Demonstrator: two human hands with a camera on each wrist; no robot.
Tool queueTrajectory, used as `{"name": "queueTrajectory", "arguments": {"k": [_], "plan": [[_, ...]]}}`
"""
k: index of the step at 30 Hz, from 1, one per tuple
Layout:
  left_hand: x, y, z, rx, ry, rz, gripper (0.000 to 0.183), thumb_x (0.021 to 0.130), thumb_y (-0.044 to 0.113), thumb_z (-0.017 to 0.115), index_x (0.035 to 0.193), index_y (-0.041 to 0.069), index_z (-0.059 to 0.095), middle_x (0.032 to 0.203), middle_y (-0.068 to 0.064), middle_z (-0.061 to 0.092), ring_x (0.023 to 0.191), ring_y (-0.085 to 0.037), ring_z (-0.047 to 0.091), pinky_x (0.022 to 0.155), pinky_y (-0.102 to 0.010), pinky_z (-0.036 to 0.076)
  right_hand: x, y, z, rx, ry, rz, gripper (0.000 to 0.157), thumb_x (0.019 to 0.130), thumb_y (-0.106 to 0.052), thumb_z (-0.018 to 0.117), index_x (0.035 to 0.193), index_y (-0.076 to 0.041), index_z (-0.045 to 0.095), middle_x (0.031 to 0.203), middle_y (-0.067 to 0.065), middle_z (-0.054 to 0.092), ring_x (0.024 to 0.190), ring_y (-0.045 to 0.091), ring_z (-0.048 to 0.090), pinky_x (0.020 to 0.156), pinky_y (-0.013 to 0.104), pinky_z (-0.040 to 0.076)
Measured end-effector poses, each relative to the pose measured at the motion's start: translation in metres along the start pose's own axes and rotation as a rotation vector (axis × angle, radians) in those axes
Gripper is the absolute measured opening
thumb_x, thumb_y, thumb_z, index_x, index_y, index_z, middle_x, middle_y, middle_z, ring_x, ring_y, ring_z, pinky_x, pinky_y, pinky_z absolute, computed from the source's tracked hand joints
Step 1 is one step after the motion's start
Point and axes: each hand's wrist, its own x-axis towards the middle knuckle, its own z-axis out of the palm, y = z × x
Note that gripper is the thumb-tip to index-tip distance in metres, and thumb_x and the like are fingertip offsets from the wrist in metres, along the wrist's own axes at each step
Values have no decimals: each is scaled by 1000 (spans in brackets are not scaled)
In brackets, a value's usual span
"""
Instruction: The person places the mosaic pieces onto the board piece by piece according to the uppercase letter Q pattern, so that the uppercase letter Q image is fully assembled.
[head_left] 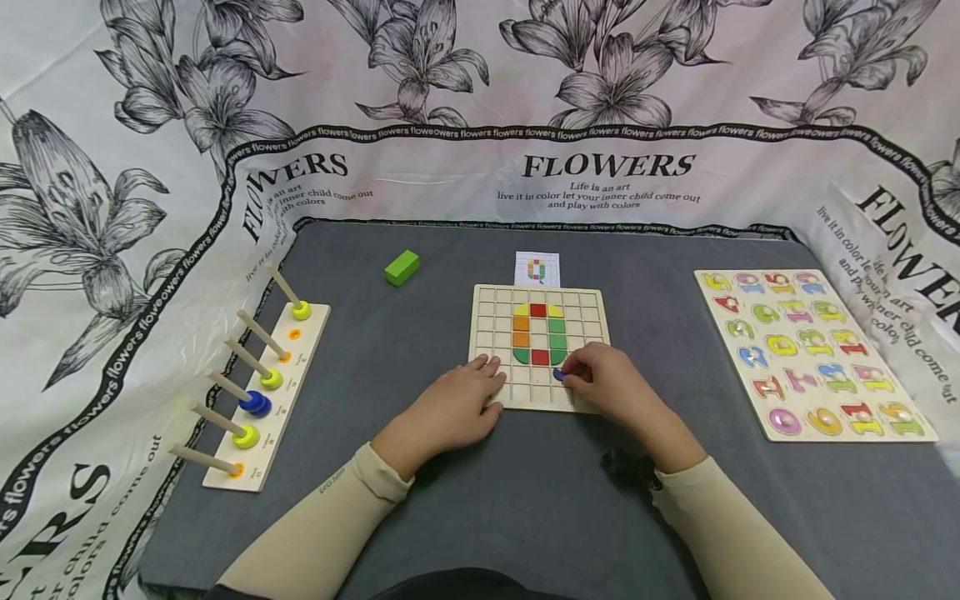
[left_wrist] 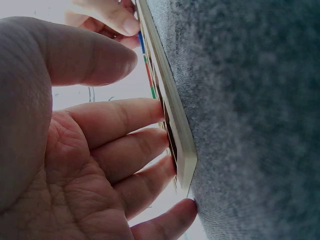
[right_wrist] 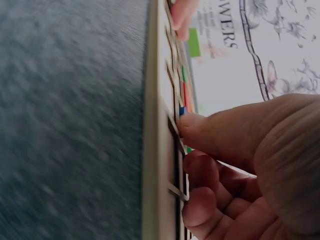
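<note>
A wooden grid board (head_left: 486, 321) lies on the grey cloth before me. Its cells hold a ring of coloured tiles: red (head_left: 537, 310) at top and bottom, orange (head_left: 521, 331) on the left, green (head_left: 557, 342) on the right, with rounded yellow and green corners. My right hand (head_left: 611, 379) pinches a small blue tile (head_left: 558, 375) between thumb and fingers, low over the grid by the lower right green corner. In the right wrist view the blue tile (right_wrist: 182, 110) shows at the thumb tip. My left hand (head_left: 453, 404) rests its extended fingers on the board's left front edge.
Behind the board lies a pattern card (head_left: 537, 269) with a similar coloured ring. A green block (head_left: 402, 267) sits back left. On the left stands a peg board (head_left: 303, 354) with yellow and blue rings; on the right lies a number puzzle board (head_left: 757, 367).
</note>
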Motion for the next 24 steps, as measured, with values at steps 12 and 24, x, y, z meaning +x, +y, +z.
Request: {"name": "queueTrajectory", "arguments": {"k": [12,24], "plan": [[0,-1,0,-4,3,-4,53,111,30,61,159,7,57,173,-12,43,165,-30,35,132,-55,36,2,-6,5,-16,2,13,4,98,-8,79,97,-5,78,91,7,68,80,18,59,70,31,50],[-1,-3,3,1,60,-5,53,111,29,61,159,8,57,173,-12,44,166,-31,32,133,-61,31,-2,-8,2,2,4,19,10,100,-12,78,107,-4,77,93,7,68,80,18,58,69,31,50]]}}
